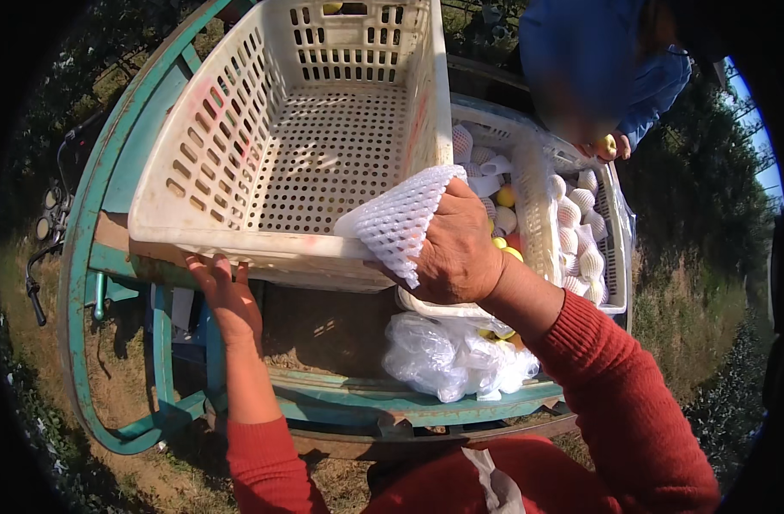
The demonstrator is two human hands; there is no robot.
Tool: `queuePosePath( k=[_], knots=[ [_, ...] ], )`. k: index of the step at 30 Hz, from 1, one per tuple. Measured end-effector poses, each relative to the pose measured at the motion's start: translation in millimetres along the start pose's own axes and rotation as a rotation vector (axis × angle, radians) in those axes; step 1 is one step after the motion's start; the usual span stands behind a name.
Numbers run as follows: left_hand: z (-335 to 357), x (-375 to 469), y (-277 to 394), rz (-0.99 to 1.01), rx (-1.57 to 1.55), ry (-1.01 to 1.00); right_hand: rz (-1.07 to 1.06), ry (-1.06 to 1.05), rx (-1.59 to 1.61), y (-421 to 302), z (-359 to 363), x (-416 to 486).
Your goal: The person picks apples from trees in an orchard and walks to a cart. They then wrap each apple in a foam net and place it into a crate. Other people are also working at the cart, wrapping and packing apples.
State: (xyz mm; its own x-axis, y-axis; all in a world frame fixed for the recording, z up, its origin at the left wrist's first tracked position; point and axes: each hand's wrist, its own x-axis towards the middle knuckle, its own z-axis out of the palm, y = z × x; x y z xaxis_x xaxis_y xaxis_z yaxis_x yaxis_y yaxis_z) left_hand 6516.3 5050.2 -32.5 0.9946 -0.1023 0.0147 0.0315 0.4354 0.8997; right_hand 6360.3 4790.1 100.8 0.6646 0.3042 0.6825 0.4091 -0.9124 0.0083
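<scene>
A large white plastic crate (289,241) with slotted walls fills the upper middle, its bare perforated floor showing. My left hand (232,302) is at the crate's near wall towards the left, fingers pointing up against it under the rim. At the near right corner, my right hand (463,260) grips a white foam fruit net (398,221), which drapes over the rim. Its fingertips are hidden behind the net, so whether they also hold the rim cannot be seen. Just right of this hand, yellow fruit (506,195) and netted fruit lie in a plastic-lined crate (533,193).
Another crate (615,257) farther right holds netted fruit (588,263). A crumpled clear plastic bag (437,360) lies on the teal metal trailer frame (430,405). At top right, a co-worker's hand (622,145) holds a yellowish fruit (604,146). Handlebars (35,270) stand at the left.
</scene>
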Motion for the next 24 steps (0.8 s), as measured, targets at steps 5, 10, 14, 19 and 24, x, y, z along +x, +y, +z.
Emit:
queuePosePath(
  k=[5, 10, 14, 19, 24],
  knots=[
    [-20.5, 6.0, -1.6, 0.002, 0.021, -0.063, -0.005, 0.044, -0.055, -5.0, 5.6, -2.5],
    [5.3, 16.8, 9.9, -0.029, 0.067, 0.069, -0.049, 0.073, -0.116, -8.7, 14.1, 21.9],
    [-23.5, 27.8, 8.9, -0.036, 0.041, 0.038, -0.135, 0.051, -0.052, -6.9, 26.7, 24.6],
    [-22.6, 2.8, -1.7, -0.128, 0.211, -0.052, -0.148, 0.005, -0.071, 0.5, 18.0, 25.8],
    [-11.2, -46.9, -21.1, -0.371, 0.095, -0.066, 0.112, -0.109, 0.147, -5.9, -26.1, 27.9]
  ],
)
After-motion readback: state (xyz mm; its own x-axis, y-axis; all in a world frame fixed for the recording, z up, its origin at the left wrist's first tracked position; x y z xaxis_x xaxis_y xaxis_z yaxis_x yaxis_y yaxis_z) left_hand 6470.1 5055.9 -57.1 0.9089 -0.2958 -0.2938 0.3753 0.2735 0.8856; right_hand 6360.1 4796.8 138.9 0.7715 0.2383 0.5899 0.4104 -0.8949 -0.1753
